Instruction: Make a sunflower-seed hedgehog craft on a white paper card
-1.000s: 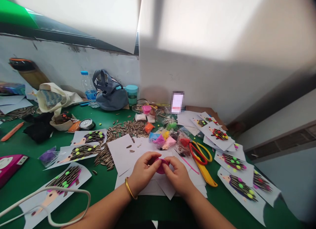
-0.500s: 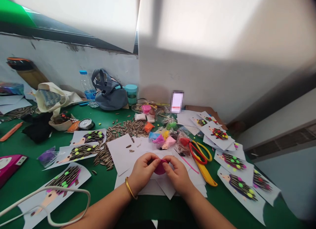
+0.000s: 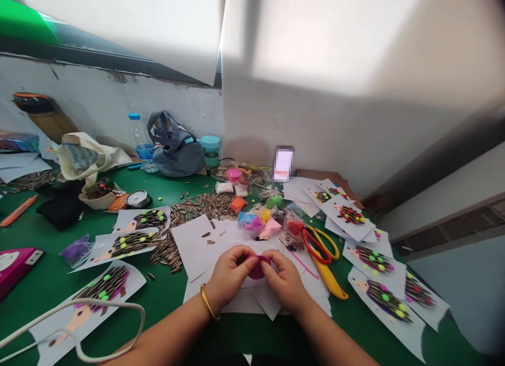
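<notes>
Between my two hands is a flattened round piece of magenta modelling clay (image 3: 257, 270). My left hand (image 3: 232, 270) pinches its left edge with thumb and fingers, a gold bangle on that wrist. The right edge is pinched by my right hand (image 3: 283, 275). Both hands are above a stack of white paper sheets (image 3: 193, 245). Just beyond them lie small bags of coloured clay (image 3: 269, 226) in blue, yellow, pink and red. A thin pink strip (image 3: 303, 265) lies right of my right hand.
Scissors (image 3: 319, 245) and a yellow cutter knife (image 3: 331, 279) lie at the right. Sunflower seeds (image 3: 205, 205) are heaped behind the paper. Hedgehog pictures (image 3: 384, 297) lie on both sides. A white cable (image 3: 110, 303) loops at front left. A phone (image 3: 283, 163) leans on the wall.
The clay disc has tilted slightly, so more of its upper rim shows between my fingers. Both hands stay in nearly the same place, still pinching it.
</notes>
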Demonstrator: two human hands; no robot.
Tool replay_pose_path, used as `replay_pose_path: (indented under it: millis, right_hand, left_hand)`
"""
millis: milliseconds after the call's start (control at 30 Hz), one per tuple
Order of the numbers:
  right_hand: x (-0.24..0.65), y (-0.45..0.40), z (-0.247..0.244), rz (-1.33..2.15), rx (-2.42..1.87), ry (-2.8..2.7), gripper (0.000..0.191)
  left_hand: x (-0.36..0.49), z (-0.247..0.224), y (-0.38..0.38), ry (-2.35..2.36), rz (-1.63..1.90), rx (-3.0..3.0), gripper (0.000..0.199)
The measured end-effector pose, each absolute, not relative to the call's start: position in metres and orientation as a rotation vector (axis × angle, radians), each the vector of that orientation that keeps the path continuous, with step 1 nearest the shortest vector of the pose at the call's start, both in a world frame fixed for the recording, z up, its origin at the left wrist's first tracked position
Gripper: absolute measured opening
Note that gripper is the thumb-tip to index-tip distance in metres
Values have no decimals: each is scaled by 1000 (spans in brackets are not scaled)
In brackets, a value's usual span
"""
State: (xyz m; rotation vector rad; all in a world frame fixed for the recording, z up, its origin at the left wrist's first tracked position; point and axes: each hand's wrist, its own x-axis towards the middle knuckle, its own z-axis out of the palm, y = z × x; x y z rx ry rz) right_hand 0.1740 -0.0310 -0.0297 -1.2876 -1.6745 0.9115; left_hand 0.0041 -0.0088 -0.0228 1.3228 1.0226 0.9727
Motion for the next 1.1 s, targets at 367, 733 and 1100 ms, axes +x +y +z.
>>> replay_pose_path:
  millis: [367,733,1100]
  right_hand:
    - [176,-31,-30,927,-1266,-1650,20]
    - [173,-33,-26,833,-1265,-1761,11]
    - [173,-32,-25,826,-1254,-1753,18]
  left_hand:
    - [5,-20,-8,1047,999,1278,20]
    - [4,-23,-10,1030,969,1390,21]
    - [4,-25,-10,996,980,1368,24]
